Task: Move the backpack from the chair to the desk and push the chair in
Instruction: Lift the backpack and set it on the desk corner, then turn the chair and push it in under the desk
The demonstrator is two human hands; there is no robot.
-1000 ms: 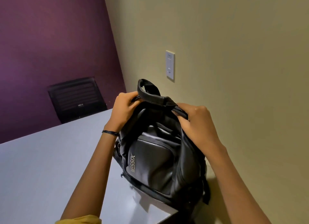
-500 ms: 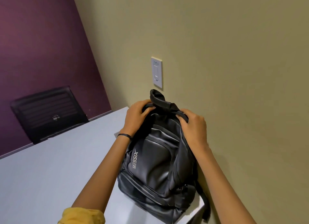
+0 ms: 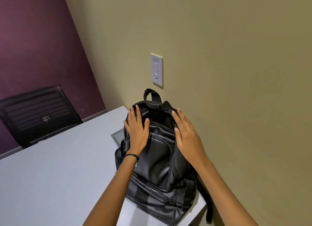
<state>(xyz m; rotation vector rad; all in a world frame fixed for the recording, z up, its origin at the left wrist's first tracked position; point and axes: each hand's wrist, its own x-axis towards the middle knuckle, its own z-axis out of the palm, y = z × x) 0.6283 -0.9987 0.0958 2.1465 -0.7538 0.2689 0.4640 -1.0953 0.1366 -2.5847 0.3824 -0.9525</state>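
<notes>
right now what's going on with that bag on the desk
A person has a black backpack standing on the grey desk, close against the beige wall. The left hand and right hand lie flat and open on its upper front, gripping nothing. A black chair stands at the desk's far side.

The black backpack (image 3: 158,160) stands upright on the pale grey table (image 3: 50,183), at its corner against the tan wall, front pocket facing the camera, carry loop sticking up. One strap hangs over the table edge. A black chair (image 3: 38,114) sits at the table's far side.
</notes>
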